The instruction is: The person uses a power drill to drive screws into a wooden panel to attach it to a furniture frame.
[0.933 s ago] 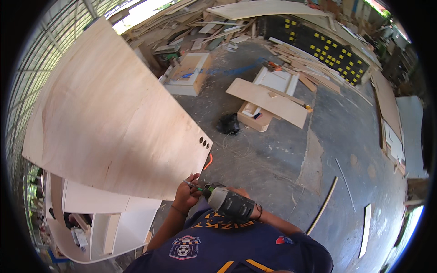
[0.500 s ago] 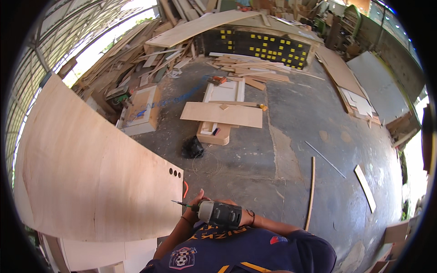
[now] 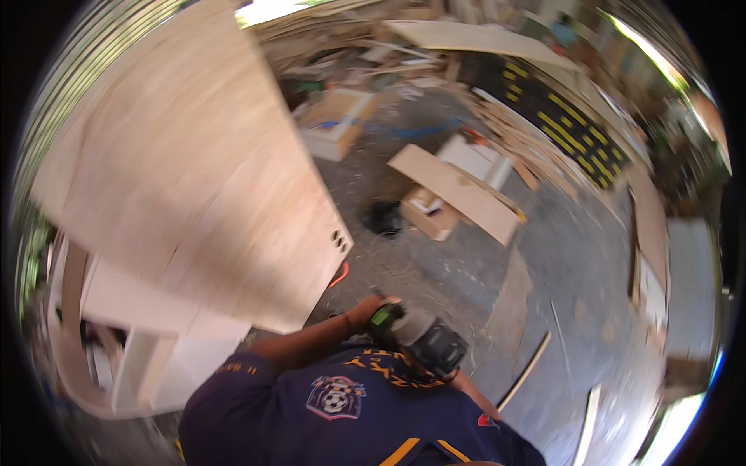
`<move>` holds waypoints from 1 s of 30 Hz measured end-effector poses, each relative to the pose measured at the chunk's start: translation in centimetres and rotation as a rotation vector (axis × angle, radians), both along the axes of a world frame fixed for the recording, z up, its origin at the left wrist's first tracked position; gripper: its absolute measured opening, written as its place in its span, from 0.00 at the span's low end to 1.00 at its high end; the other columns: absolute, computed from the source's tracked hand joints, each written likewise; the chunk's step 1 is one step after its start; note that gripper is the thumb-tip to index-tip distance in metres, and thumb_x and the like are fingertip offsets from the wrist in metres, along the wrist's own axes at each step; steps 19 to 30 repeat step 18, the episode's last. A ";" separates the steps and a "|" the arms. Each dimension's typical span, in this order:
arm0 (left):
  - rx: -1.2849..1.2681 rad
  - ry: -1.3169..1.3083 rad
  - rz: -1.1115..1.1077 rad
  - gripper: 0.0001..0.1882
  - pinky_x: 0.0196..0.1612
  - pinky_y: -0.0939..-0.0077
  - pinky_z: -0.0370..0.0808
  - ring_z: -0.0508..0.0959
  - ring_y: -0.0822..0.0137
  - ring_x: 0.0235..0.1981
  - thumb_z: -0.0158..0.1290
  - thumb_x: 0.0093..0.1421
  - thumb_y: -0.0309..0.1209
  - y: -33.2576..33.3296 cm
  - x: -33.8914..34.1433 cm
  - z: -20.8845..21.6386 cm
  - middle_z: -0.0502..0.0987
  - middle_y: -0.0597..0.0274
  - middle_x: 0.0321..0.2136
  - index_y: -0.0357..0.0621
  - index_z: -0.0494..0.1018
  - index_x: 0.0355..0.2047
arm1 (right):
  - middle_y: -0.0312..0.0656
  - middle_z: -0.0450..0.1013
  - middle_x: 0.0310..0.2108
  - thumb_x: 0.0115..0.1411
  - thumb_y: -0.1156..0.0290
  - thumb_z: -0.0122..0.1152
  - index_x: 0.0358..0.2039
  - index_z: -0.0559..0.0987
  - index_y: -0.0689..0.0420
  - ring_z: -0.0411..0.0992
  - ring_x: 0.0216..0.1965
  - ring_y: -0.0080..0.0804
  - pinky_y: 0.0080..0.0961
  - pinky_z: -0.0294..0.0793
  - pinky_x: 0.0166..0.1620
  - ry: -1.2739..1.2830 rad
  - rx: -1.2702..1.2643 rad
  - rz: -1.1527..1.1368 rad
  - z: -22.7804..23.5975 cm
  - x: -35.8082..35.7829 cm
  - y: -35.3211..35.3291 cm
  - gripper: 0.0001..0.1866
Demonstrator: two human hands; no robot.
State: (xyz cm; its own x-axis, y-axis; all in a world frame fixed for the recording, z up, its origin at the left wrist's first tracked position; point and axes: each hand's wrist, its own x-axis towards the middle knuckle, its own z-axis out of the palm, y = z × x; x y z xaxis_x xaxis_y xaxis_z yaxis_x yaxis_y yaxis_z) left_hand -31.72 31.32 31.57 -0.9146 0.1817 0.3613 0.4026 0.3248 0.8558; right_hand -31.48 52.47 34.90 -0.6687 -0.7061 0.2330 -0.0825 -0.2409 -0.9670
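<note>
A dark and grey cordless power drill [image 3: 426, 335] is in front of my chest, slightly blurred. My right hand [image 3: 452, 378] grips it from behind and below, most of its fingers hidden by the drill body. My left hand [image 3: 367, 312] is closed around the drill's front end, by the chuck. The bit cannot be made out. To the left, nearest my left hand, is a large pale plywood panel [image 3: 194, 171] with three small round holes near its corner. An orange-red cord [image 3: 339, 273] curves out beside that corner.
A white cabinet-like piece with curved edges [image 3: 148, 369] stands beneath the panel. Ahead on the floor lie a board across boxes [image 3: 458, 194], a black bag-like item [image 3: 383, 217] and a wooden crate [image 3: 336, 124]. Wood strips [image 3: 525, 371] lie to the right; stacked scrap timber fills the back.
My view has swung left, so the floor items sit further right and tilted. My left hand has closed in on the drill's front; the bit no longer shows.
</note>
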 end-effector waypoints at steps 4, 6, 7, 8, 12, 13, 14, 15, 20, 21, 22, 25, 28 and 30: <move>0.186 -0.697 0.284 0.21 0.29 0.72 0.69 0.74 0.66 0.24 0.45 0.61 0.48 -1.6 -1.9 -0.9 0.71 0.62 0.17 0.42 0.73 0.32 | 0.38 0.66 0.44 0.49 0.66 0.64 0.49 0.66 0.59 0.67 0.42 0.25 0.23 0.69 0.43 -0.349 -0.069 -0.042 1.6 -2.7 -0.1 0.28; 0.834 -0.983 0.306 0.22 0.21 0.79 0.66 0.72 0.71 0.19 0.43 0.61 0.51 -3.3 0.2 -0.1 0.70 0.65 0.15 0.44 0.72 0.27 | 0.37 0.66 0.42 0.48 0.65 0.65 0.49 0.66 0.58 0.67 0.40 0.25 0.23 0.67 0.43 -0.301 -0.053 0.011 8.1 -2.3 -1.0 0.29; 1.047 -0.947 0.452 0.21 0.19 0.80 0.66 0.71 0.73 0.17 0.44 0.61 0.51 -4.0 1.1 0.3 0.70 0.67 0.15 0.45 0.71 0.26 | 0.39 0.66 0.39 0.46 0.63 0.66 0.47 0.66 0.57 0.67 0.34 0.26 0.24 0.66 0.43 -0.171 -0.161 0.117 9.0 -3.7 -1.6 0.29; 1.282 -0.901 0.555 0.20 0.18 0.81 0.65 0.70 0.75 0.16 0.45 0.61 0.50 -2.9 1.3 0.4 0.70 0.68 0.15 0.46 0.71 0.25 | 0.40 0.66 0.36 0.46 0.63 0.66 0.44 0.67 0.58 0.65 0.28 0.26 0.25 0.65 0.40 -0.074 -0.237 0.195 10.6 -4.1 -2.4 0.27; 1.812 -0.481 0.314 0.16 0.18 0.81 0.68 0.71 0.76 0.15 0.50 0.60 0.46 2.2 3.7 1.0 0.71 0.72 0.15 0.50 0.70 0.23 | 0.40 0.65 0.34 0.46 0.64 0.65 0.42 0.67 0.58 0.63 0.25 0.25 0.28 0.64 0.38 -0.140 -0.191 0.340 11.4 -2.0 -5.5 0.25; 1.824 -0.500 0.232 0.16 0.20 0.80 0.70 0.73 0.74 0.17 0.49 0.61 0.45 1.7 5.1 1.5 0.72 0.70 0.16 0.51 0.70 0.22 | 0.40 0.65 0.34 0.46 0.64 0.65 0.42 0.67 0.58 0.63 0.25 0.24 0.28 0.64 0.38 -0.158 -0.219 0.394 12.1 -1.9 -6.5 0.25; 1.812 -0.504 0.245 0.15 0.21 0.80 0.70 0.73 0.75 0.17 0.49 0.61 0.45 1.5 6.1 2.4 0.72 0.70 0.17 0.51 0.70 0.22 | 0.40 0.65 0.34 0.47 0.64 0.64 0.42 0.67 0.58 0.63 0.25 0.25 0.28 0.64 0.38 -0.143 -0.245 0.450 12.4 -2.0 -7.2 0.24; 1.804 -0.514 0.261 0.15 0.21 0.80 0.71 0.73 0.75 0.17 0.49 0.60 0.45 1.1 7.2 3.1 0.73 0.70 0.17 0.51 0.70 0.22 | 0.41 0.65 0.34 0.47 0.64 0.64 0.42 0.67 0.58 0.63 0.26 0.25 0.28 0.63 0.38 -0.141 -0.253 0.497 12.5 -1.8 -7.4 0.24; 1.736 -0.461 0.571 0.14 0.18 0.85 0.70 0.71 0.79 0.14 0.55 0.56 0.46 0.8 9.0 5.3 0.72 0.74 0.16 0.50 0.71 0.24 | 0.42 0.64 0.34 0.48 0.63 0.63 0.44 0.66 0.59 0.64 0.27 0.26 0.29 0.63 0.40 -0.174 -0.204 0.548 11.4 -1.9 -7.9 0.25; 1.736 -0.461 0.571 0.14 0.18 0.85 0.70 0.71 0.79 0.14 0.55 0.56 0.46 0.8 9.0 5.3 0.72 0.74 0.16 0.50 0.71 0.24 | 0.42 0.64 0.34 0.48 0.63 0.63 0.44 0.66 0.59 0.64 0.27 0.26 0.29 0.63 0.40 -0.174 -0.204 0.548 11.4 -1.9 -7.9 0.25; 1.736 -0.461 0.571 0.14 0.18 0.85 0.70 0.71 0.79 0.14 0.55 0.56 0.46 0.8 9.0 5.3 0.72 0.74 0.16 0.50 0.71 0.24 | 0.42 0.64 0.34 0.48 0.63 0.63 0.44 0.66 0.59 0.64 0.27 0.26 0.29 0.63 0.40 -0.174 -0.204 0.548 11.4 -1.9 -7.9 0.25; 1.736 -0.461 0.571 0.14 0.18 0.85 0.70 0.71 0.79 0.14 0.55 0.56 0.46 0.8 9.0 5.3 0.72 0.74 0.16 0.50 0.71 0.24 | 0.42 0.64 0.34 0.48 0.63 0.63 0.44 0.66 0.59 0.64 0.27 0.26 0.29 0.63 0.40 -0.174 -0.204 0.548 11.4 -1.9 -7.9 0.25; 1.736 -0.461 0.571 0.14 0.18 0.85 0.70 0.71 0.79 0.14 0.55 0.56 0.46 0.8 9.0 5.3 0.72 0.74 0.16 0.50 0.71 0.24 | 0.42 0.64 0.34 0.48 0.63 0.63 0.44 0.66 0.59 0.64 0.27 0.26 0.29 0.63 0.40 -0.174 -0.204 0.548 11.4 -1.9 -7.9 0.25; 1.736 -0.461 0.571 0.14 0.18 0.85 0.70 0.71 0.79 0.14 0.55 0.56 0.46 0.8 9.0 5.3 0.72 0.74 0.16 0.50 0.71 0.24 | 0.42 0.64 0.34 0.48 0.63 0.63 0.44 0.66 0.59 0.64 0.27 0.26 0.29 0.63 0.40 -0.174 -0.204 0.548 11.4 -1.9 -7.9 0.25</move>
